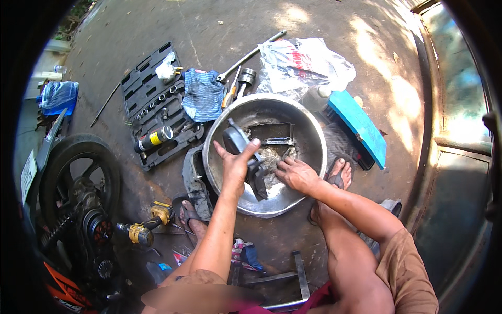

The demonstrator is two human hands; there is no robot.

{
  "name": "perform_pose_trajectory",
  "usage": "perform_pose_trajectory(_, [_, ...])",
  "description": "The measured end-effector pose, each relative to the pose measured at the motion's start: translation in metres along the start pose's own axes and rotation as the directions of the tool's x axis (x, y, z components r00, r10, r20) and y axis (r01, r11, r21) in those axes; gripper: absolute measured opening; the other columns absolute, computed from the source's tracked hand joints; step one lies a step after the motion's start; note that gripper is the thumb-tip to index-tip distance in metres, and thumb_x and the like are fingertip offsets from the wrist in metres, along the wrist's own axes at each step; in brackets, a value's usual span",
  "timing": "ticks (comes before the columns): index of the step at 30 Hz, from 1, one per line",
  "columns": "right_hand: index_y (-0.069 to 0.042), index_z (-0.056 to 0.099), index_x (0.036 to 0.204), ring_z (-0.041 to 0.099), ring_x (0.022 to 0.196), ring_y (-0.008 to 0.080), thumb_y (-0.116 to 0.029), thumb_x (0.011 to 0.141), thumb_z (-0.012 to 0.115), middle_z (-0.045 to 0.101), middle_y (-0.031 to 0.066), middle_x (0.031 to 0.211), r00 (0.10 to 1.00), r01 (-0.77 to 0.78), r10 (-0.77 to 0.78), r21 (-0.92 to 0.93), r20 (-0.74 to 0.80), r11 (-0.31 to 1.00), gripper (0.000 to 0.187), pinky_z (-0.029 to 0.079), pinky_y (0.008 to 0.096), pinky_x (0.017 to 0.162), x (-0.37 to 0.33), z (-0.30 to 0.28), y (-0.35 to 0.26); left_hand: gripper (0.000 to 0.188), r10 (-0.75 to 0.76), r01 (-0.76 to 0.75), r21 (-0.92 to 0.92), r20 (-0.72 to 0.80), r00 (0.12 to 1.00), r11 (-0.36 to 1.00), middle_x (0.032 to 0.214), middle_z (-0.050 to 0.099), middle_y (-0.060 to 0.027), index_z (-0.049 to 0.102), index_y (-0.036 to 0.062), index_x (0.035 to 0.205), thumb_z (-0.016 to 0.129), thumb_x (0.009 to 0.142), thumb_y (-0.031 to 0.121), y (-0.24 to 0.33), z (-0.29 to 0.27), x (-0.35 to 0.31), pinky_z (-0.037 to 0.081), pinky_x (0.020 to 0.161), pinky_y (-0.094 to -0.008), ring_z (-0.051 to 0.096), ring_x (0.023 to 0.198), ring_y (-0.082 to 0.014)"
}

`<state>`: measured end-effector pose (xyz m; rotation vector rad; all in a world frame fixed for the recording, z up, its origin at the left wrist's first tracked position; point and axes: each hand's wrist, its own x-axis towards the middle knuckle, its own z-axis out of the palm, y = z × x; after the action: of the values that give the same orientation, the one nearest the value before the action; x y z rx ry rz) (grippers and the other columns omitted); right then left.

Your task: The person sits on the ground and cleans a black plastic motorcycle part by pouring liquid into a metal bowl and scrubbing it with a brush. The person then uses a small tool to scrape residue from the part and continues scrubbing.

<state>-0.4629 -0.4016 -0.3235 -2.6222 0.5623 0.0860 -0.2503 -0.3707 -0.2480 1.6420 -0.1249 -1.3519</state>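
Note:
A wide round metal basin (209, 175) stands on the ground between my feet. Over its left half my left hand (236, 163) grips a black plastic housing (238, 140), held tilted, its lower part reaching down past my wrist. My right hand (297, 175) is low inside the basin, on the right, with fingers curled down. Whatever lies under those fingertips is hidden. Beside them is a greyish, wet-looking patch (272, 156). A dark rectangular tray-like part (271, 132) rests against the basin's far inner wall.
An open black socket case (144, 86) with a spray can (157, 138), a striped blue cloth (203, 94) and a long wrench (253, 52) lie beyond the basin. At right is a blue toolbox lid (355, 123). A yellow power drill (141, 233) and a motorcycle wheel (78, 172) are left.

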Motion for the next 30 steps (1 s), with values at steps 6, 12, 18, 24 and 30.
perform_pose_trajectory(6, [-0.009,0.068,0.093,0.064,0.094,0.0250,-0.021,0.093,0.052,0.066,0.0120,0.094,0.987,-0.146,0.159,-0.229,0.039,0.962,0.021,0.049,0.0391,0.079,0.004,-0.002,0.011,0.144,0.667,-0.530,0.746,0.157,0.729,0.404,0.149,0.031,-0.0392,-0.004,0.0014,0.158,0.095,0.060,0.038,-0.023,0.003,-0.019,0.037,0.112,-0.0486,0.039,0.137,-0.0492])
perform_pose_trajectory(12, [-0.005,0.065,0.085,0.069,0.078,0.0369,-0.024,0.094,0.056,0.069,0.0193,0.079,0.819,-0.448,0.509,0.257,-0.266,0.856,0.023,0.055,0.0484,0.070,-0.008,-0.103,0.008,0.144,0.614,-0.521,0.717,0.166,0.772,0.463,0.147,0.038,-0.0366,0.000,-0.0008,0.157,0.096,0.057,0.037,-0.035,0.008,-0.024,0.038,0.112,-0.0480,0.043,0.135,-0.0488])
perform_pose_trajectory(18, [-0.005,0.067,0.085,0.067,0.077,0.0391,-0.017,0.086,0.061,0.067,0.0164,0.079,0.936,-0.269,0.305,0.203,-0.176,0.942,0.014,0.053,0.0498,0.069,-0.040,-0.152,-0.022,0.136,0.525,-0.477,0.698,0.168,0.834,0.534,0.147,0.041,-0.0340,0.007,-0.0044,0.156,0.094,0.059,0.032,-0.041,0.017,-0.034,0.035,0.112,-0.0505,0.045,0.135,-0.0441])
perform_pose_trajectory(24, [-0.006,0.063,0.083,0.064,0.077,0.0348,-0.013,0.086,0.060,0.062,0.0124,0.075,0.870,-0.402,0.411,0.091,-0.272,0.911,0.008,0.050,0.0463,0.068,-0.014,-0.184,-0.025,0.136,0.548,-0.563,0.783,0.358,0.756,0.265,0.144,0.046,-0.0266,0.007,-0.0005,0.158,0.094,0.057,0.028,-0.046,0.033,-0.055,0.033,0.108,-0.0522,0.049,0.130,-0.0388])
perform_pose_trajectory(30, [-0.006,0.062,0.084,0.065,0.081,0.0311,-0.012,0.082,0.058,0.060,0.0106,0.075,0.937,-0.227,0.228,0.033,-0.265,0.973,0.007,0.054,0.0428,0.072,-0.021,-0.184,-0.005,0.134,0.545,-0.618,0.780,0.478,0.689,0.098,0.137,0.052,-0.0203,0.014,0.0031,0.158,0.094,0.052,0.021,-0.039,0.039,-0.058,0.033,0.106,-0.0496,0.052,0.124,-0.0361])
